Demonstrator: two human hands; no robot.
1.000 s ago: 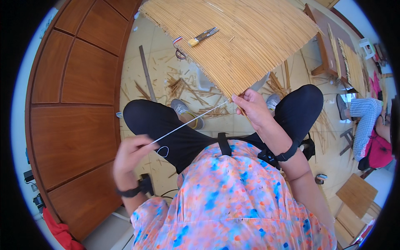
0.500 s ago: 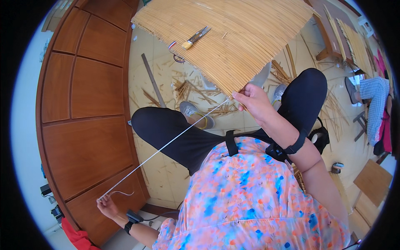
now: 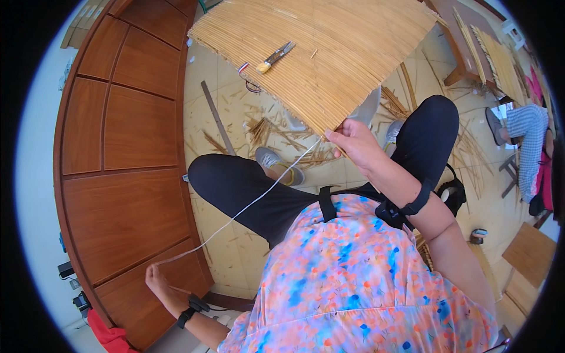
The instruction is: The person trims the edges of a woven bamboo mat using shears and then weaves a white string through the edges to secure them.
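A large mat of thin bamboo strips lies in front of me, its near corner at my knees. My right hand pinches that near corner of the mat. From there a thin white string runs taut down to the left. My left hand is stretched far out to the lower left and grips the string's end. A yellow-handled tool rests on top of the mat.
A brown wooden panelled wall curves along the left. Bamboo scraps and a long stick litter the tiled floor. Another person sits at the right near more bamboo mats. A small wooden board lies lower right.
My left hand has pulled the string from near my lap far out to the lower left, drawing it long and taut. My right hand stays on the mat's corner.
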